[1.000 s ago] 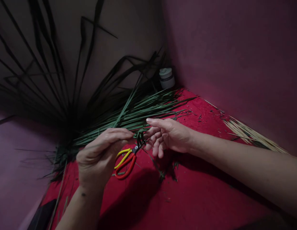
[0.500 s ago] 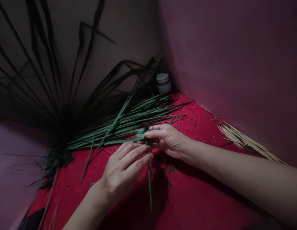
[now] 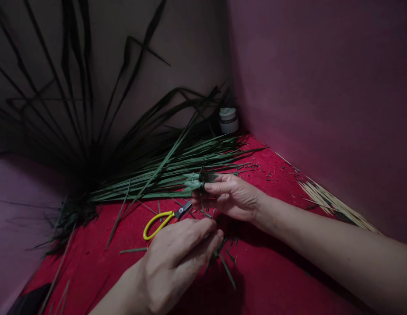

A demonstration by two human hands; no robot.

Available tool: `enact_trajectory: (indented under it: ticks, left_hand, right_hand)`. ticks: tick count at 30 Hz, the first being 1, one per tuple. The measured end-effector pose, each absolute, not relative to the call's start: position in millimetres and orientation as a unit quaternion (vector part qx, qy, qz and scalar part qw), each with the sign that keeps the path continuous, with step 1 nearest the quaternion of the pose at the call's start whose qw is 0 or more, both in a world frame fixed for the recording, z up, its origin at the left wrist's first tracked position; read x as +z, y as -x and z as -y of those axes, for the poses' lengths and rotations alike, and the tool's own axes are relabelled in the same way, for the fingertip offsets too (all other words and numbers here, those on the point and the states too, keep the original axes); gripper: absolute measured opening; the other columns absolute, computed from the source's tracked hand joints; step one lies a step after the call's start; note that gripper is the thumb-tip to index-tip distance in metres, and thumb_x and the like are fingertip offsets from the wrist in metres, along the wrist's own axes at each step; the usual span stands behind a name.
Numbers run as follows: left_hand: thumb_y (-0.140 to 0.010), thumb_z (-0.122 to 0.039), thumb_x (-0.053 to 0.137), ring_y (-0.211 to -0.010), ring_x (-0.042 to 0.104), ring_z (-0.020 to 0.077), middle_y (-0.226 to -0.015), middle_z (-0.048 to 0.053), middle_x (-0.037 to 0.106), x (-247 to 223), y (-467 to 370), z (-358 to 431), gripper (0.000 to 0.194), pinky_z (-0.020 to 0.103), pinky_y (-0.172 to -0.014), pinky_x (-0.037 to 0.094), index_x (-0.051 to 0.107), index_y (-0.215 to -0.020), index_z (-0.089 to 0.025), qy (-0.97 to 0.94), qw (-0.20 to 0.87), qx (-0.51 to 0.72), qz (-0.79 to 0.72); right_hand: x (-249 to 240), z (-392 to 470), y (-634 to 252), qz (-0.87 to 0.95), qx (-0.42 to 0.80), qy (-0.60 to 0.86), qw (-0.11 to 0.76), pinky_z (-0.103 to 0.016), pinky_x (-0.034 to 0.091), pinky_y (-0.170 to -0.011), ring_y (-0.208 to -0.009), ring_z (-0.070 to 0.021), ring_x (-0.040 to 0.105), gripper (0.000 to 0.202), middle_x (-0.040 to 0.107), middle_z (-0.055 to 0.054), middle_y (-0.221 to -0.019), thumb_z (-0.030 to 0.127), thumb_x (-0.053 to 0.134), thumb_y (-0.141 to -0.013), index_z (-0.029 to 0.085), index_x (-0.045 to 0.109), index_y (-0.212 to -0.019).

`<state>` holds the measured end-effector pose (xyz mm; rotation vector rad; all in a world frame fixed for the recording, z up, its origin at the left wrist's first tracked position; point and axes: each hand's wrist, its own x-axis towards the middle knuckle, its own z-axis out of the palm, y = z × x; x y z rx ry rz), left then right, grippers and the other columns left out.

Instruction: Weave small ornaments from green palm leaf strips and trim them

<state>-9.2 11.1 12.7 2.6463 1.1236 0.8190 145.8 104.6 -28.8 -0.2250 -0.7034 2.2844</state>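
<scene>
My right hand (image 3: 231, 194) pinches a small folded green leaf piece (image 3: 192, 183) between thumb and fingers, its pointed tips facing left. A thin leaf strip (image 3: 227, 269) hangs down from around that piece. Lower and to the left, my left hand (image 3: 184, 258) is closed, its fingertips pressed together on the strip; the exact grip is partly hidden. Behind the left hand lie scissors (image 3: 157, 223) with yellow handle loops, partly covered by it.
Long green leaf strips (image 3: 151, 175) lie across the red cloth (image 3: 272, 271). Dark palm fronds (image 3: 92, 109) fan up at the left. A white jar (image 3: 229, 120) stands in the corner. Pale thin sticks (image 3: 335, 203) lie along the right wall, with leaf scraps scattered about.
My left hand has moved down and away from the right hand, drawing the strip. The scissors have come into sight behind it. The right hand still holds the folded leaf piece.
</scene>
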Motion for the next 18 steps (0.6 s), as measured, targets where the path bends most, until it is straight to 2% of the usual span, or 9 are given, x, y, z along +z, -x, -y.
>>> enact_trajectory:
  ticks: [5, 12, 18]
  left_hand:
    - [-0.088, -0.013, 0.048, -0.070, 0.063, 0.0133, -0.086, 0.006, 0.069, 14.0, 6.3, -10.2, 0.020, 0.022, -0.063, 0.051, 0.058, -0.106, -0.016, -0.910, 0.071, 0.234, -0.335]
    - [-0.087, -0.007, 0.045, -0.063, 0.060, 0.0136, -0.082, 0.009, 0.069, 13.9, -0.3, -13.1, 0.019, 0.026, -0.056, 0.049, 0.058, -0.100, -0.010, -0.934, 0.025, 0.217, -0.283]
    - [-0.087, -0.007, 0.044, -0.072, 0.064, 0.0169, -0.089, 0.012, 0.070, 13.7, 0.1, -12.0, 0.023, 0.029, -0.064, 0.054, 0.059, -0.105, -0.007, -0.941, -0.025, 0.223, -0.252]
  right_hand:
    - [-26.7, -101.7, -146.4, 0.286, 0.888, 0.082, 0.352, -0.036, 0.050, -0.080, -0.068, -0.0156, 0.065, 0.019, 0.068, -0.004, -0.074, 0.017, 0.074, -0.066, 0.011, 0.065, -0.081]
    - [-30.0, -102.3, -149.9, 0.314, 0.893, 0.023, 0.323, -0.035, 0.049, -0.079, -0.075, -0.0184, 0.067, 0.019, 0.070, -0.007, -0.082, 0.019, 0.067, -0.076, 0.013, 0.065, -0.093]
    - [-29.1, -100.7, -152.4, 0.323, 0.894, -0.001, 0.312, -0.037, 0.050, -0.077, -0.074, -0.0190, 0.068, 0.017, 0.070, -0.006, -0.082, 0.021, 0.068, -0.076, 0.014, 0.065, -0.091]
